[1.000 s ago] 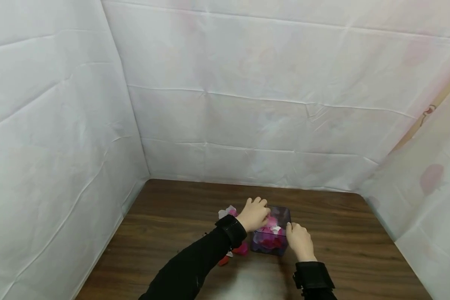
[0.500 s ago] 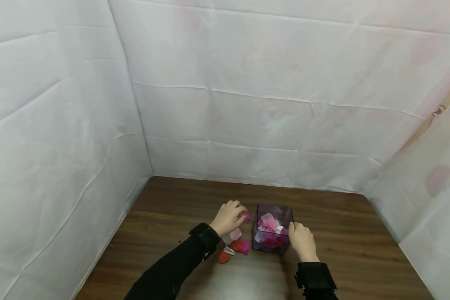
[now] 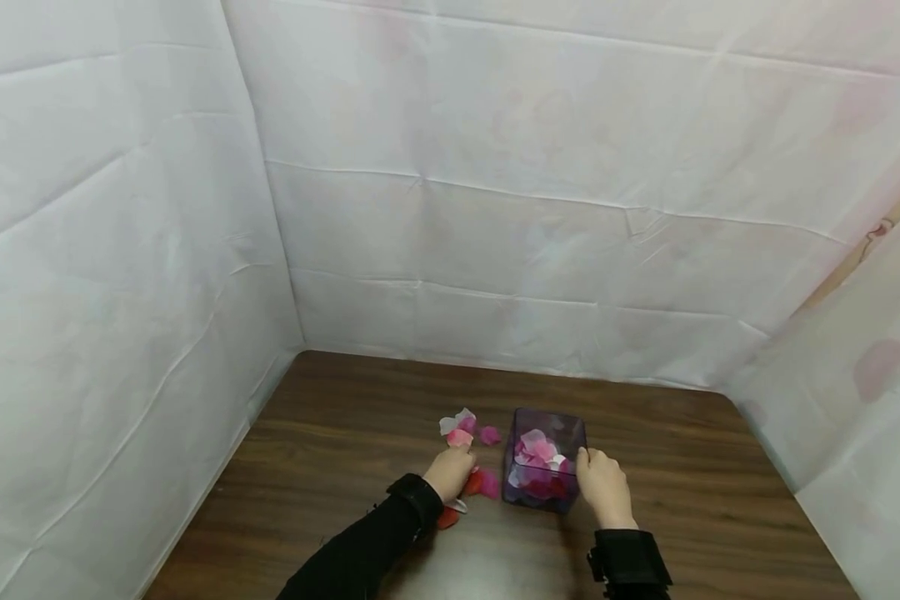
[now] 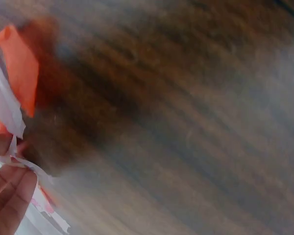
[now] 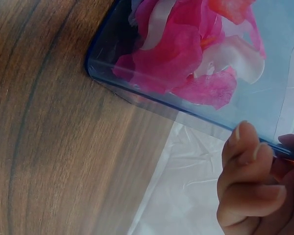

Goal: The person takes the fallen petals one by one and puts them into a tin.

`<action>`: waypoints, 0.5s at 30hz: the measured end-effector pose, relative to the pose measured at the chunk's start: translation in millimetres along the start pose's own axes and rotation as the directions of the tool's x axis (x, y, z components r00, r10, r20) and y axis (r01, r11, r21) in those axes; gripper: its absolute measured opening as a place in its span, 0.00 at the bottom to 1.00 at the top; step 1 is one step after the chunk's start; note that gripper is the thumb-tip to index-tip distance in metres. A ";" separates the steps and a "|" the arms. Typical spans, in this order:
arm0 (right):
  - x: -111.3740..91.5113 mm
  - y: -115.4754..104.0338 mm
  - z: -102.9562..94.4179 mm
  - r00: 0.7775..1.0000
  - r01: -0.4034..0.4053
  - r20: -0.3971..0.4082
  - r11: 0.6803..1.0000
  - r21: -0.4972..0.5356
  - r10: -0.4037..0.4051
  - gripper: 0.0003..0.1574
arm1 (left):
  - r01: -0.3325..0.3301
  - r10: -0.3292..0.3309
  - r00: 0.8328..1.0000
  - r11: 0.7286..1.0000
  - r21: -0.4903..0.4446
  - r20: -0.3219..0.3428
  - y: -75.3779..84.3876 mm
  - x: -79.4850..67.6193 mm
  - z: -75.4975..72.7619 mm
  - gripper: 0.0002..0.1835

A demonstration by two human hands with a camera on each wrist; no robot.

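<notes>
My left hand point(image 3: 450, 475) is down among loose artificial flower petals left of a see-through purple box. The left wrist view shows its thumb and fingertips pinching a thin whitish petal point(image 4: 20, 161), with an orange petal point(image 4: 22, 68) just beyond. With thumb and curled fingers my right hand point(image 3: 603, 490) grips the rim of the box point(image 3: 566, 429) at its right side. Inside lie pink, white and red petals point(image 3: 536, 452), piled toward the near side. The right wrist view shows magenta petals point(image 5: 171, 61) close behind the box wall. My left hand partly hides the loose petals.
White and pink petals point(image 3: 457, 423) lie beyond the left hand, and a single magenta petal point(image 3: 490, 435) sits nearer the box. Red ones point(image 3: 447, 518) lie closer to me. White cloth walls point(image 3: 495, 250) enclose the brown wooden table point(image 3: 682, 467) at the back and sides.
My left hand has moved from over the box leftward and down to the loose petals, coming nearer to me, and now pinches a petal. The right hand keeps its grip on the box.
</notes>
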State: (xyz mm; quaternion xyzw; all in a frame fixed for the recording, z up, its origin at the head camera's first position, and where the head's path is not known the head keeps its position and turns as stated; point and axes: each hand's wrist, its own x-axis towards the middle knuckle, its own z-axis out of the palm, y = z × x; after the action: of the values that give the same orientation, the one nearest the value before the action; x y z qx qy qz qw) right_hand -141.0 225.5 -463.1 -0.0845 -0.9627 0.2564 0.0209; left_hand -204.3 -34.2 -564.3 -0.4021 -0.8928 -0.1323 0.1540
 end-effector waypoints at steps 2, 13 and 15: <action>-0.2 -0.3 0.5 1.000 0.001 0.002 1.000 0.000 -0.001 0.25 | 0.057 -0.056 0.998 0.998 -0.024 0.010 2.0 0.4 -2.7 0.21; 0.1 -2.0 0.1 1.000 -0.004 0.008 1.000 0.003 0.004 0.25 | 0.278 -0.287 0.958 0.903 -0.327 0.023 -0.8 24.3 -55.9 0.11; 0.0 -1.8 0.8 1.000 -0.009 0.012 1.000 0.004 0.009 0.25 | 0.291 -0.305 0.952 0.888 -0.357 0.020 -0.7 31.6 -66.4 0.11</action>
State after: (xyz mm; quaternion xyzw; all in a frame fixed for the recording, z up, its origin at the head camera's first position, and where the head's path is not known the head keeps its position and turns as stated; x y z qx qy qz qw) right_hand -141.4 223.6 -462.9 -0.0872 -0.9618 0.2590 0.0140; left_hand -213.5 -37.1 -491.4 -0.2790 -0.9022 -0.3208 0.0729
